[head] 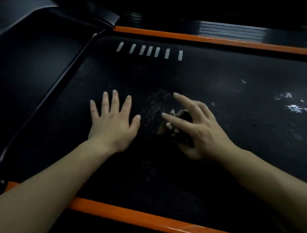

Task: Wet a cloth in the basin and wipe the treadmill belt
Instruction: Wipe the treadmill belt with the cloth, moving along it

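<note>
Cloth [185, 118]: small dark wad on belt [171, 170], under right hand [201, 131]. Thumb and lower fingers appear to pinch it; index and middle fingers are straight out above. Left hand [113, 127] lies flat on belt, fingers spread, holding nothing, just beside the wad. Progress: wet sheen [157, 106] lies between the two sets of fingertips, so wetting is judged done and wiping begun. Left to do: pale smears [295, 107] well beyond the right knuckles look untouched. Basin not in view. Writing: none legible, only a row of pale dashes [149, 51] beyond the left fingertips. Orange rails [138, 216] unmarked.
</note>
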Available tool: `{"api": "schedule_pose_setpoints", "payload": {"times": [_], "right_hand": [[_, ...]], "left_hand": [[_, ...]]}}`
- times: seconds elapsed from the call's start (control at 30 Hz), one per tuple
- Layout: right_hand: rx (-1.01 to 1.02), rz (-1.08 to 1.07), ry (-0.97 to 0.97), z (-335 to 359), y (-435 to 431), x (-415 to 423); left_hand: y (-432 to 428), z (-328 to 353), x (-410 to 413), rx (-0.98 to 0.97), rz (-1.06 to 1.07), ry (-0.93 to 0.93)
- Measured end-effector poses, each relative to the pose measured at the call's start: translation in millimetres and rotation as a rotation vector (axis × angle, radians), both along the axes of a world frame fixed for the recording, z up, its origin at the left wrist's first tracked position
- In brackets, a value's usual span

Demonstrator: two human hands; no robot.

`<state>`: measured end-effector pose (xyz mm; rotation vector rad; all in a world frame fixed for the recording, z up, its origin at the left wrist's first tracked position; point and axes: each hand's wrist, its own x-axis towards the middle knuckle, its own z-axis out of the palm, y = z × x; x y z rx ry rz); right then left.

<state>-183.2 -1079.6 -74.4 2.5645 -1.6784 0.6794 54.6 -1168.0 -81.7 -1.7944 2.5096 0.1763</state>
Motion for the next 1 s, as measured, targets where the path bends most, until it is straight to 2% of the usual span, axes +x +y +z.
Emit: {"api": "schedule_pose_setpoints", "payload": {"times": [0.1,0.2,0.3,0.4,0.53,0.6,0.7,0.73,0.83,0.87,0.93,1.0], "right_hand": [[0.011,0.139,0.109,4,-1,-4],[0.026,0.124,0.168,6,3,3],[0.071,0.046,0.073,5,12,15],[0.043,0.100,-0.038,-3,18,25],[0.044,0.111,0.062,-6,22,23],[0.016,0.064,0.038,-7,22,27],[-0.012,0.127,-0.013,-9,-3,20],[-0.015,0.087,-0.027,-8,-23,10],[0.024,-0.249,-0.139,5,-89,-22],[0.046,-0.267,-0.136,5,-97,-25],[0.070,-0.152,-0.044,1,-84,-18],[0.102,-0.022,-0.046,0,-59,-7]], "left_hand": [[-1,0,-1,-0.014,-0.001,-0.002],[0,0,-1,-0.002,-0.003,-0.008],[0,1,-1,-0.003,-0.002,-0.006],[0,1,0,0.002,-0.002,-0.005],[-4,3,-4,0.032,0.014,0.007],[-10,3,-11,0.047,0.017,0.019],[-25,4,-23,0.044,-0.002,0.040],[-30,4,-25,0.039,-0.017,0.046],[-40,4,-29,0.038,-0.052,0.062],[-41,4,-29,0.037,-0.054,0.066],[-41,2,-30,0.022,-0.058,0.075],[-41,0,-30,0.005,-0.052,0.076]]}}
